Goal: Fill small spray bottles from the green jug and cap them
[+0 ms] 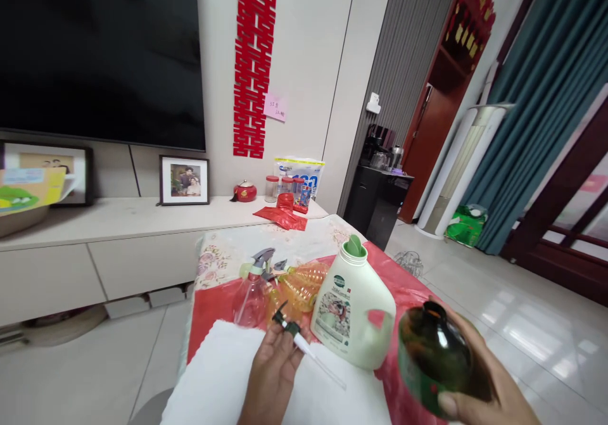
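Note:
My left hand (274,369) is closed around a black pump head (291,327) whose white stem and clear dip tube point down to the right. In my right hand (484,374) is a dark brown-green bottle (434,355), uncapped and slightly tilted, its neck upward. Between my hands stands a pale green detergent jug (354,314) with its spout uncovered. Left of the jug are a pink clear spray bottle (250,298) with a grey trigger and some ribbed amber bottles (304,289) lying down.
White paper (213,374) covers the near part of the table, over a red cloth (209,304). Jars (272,190), a red pot (245,191) and a framed photo (184,180) stand on the low cabinet (128,216) behind. A wire bundle (409,264) lies on the floor at right.

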### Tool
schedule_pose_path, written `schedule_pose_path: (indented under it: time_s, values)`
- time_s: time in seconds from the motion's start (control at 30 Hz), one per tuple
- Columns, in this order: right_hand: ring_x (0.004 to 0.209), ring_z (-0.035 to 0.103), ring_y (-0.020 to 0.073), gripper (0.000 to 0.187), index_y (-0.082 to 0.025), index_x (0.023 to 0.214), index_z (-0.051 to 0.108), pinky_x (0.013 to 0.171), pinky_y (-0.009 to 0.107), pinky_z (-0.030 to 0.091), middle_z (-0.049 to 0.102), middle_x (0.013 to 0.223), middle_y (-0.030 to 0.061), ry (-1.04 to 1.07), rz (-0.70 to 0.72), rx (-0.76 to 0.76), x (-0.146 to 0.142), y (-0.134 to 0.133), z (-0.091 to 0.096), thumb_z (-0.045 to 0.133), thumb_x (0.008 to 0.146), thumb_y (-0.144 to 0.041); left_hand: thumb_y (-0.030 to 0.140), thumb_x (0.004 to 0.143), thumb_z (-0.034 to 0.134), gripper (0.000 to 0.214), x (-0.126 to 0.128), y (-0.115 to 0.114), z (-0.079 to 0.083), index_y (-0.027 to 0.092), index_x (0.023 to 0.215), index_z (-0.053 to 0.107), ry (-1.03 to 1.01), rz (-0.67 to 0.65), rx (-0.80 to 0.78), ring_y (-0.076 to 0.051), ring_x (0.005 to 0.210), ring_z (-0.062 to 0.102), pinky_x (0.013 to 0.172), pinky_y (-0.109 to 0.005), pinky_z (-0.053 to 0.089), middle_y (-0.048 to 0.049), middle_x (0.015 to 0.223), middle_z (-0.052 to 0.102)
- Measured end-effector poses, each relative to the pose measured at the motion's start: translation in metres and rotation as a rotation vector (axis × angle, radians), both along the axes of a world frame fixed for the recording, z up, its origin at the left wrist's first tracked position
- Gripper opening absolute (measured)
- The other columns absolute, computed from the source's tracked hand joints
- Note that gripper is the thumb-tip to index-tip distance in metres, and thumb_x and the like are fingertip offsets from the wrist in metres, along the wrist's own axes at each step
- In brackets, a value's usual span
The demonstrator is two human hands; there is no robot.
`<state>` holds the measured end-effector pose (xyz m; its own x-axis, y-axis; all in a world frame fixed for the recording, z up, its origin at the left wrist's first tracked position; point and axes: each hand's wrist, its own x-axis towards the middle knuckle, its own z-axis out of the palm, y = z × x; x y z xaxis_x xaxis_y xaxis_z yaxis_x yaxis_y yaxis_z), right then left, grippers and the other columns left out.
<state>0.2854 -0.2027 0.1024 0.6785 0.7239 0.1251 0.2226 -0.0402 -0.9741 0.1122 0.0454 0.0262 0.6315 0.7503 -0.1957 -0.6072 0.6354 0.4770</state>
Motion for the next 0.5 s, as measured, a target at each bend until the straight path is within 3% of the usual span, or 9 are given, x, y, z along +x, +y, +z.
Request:
schedule_pose_path:
  time_s: [0.13, 0.23, 0.33, 0.5]
  values:
    - [0.131, 0.052, 0.0364, 0.103, -0.031, 0.152, 0.032, 0.105, 0.044, 0.049, 0.044, 0.152, 0.0095, -0.293, -0.115, -0.144, 0.027, 0.020, 0.047, 0.082, 0.064, -0.051, 0.022, 0.064, 0.092, 0.042, 0.003, -0.003, -0.027, 0.021, 0.099, 0.069, 0.074, -0.048, -0.012, -0.016, 0.091, 0.073, 0.084, -0.026, 0.060, -0.0023, 0.100, 0.076]
    - [0.125, 0.056, 0.0352, 0.094, -0.033, 0.151, 0.035, 0.100, 0.047, 0.051, 0.050, 0.147, 0.0087, -0.524, -0.156, -0.281, 0.043, 0.040, 0.072, 0.078, 0.067, -0.044, 0.024, 0.058, 0.095, 0.045, 0.005, -0.003, -0.037, 0.021, 0.097, 0.072, 0.113, -0.066, 0.006, -0.019, 0.088, 0.074, 0.082, -0.028, 0.061, -0.0026, 0.097, 0.077]
    - [0.124, 0.056, 0.0325, 0.091, -0.035, 0.152, 0.033, 0.101, 0.049, 0.049, 0.054, 0.142, 0.0063, -0.679, -0.158, -0.382, 0.051, 0.061, 0.088, 0.072, 0.070, -0.038, 0.026, 0.051, 0.098, 0.050, 0.006, -0.001, -0.039, 0.020, 0.095, 0.074, 0.131, -0.055, 0.008, -0.022, 0.084, 0.075, 0.078, -0.029, 0.063, -0.0031, 0.092, 0.078]
    - [0.126, 0.053, 0.0323, 0.091, -0.029, 0.152, 0.032, 0.101, 0.049, 0.047, 0.051, 0.142, 0.0101, -0.855, -0.086, -0.469, 0.056, 0.090, 0.102, 0.069, 0.070, -0.036, 0.020, 0.053, 0.096, 0.048, 0.003, 0.005, -0.038, 0.021, 0.097, 0.076, 0.120, -0.128, -0.055, -0.023, 0.085, 0.076, 0.080, -0.032, 0.064, -0.0021, 0.094, 0.078]
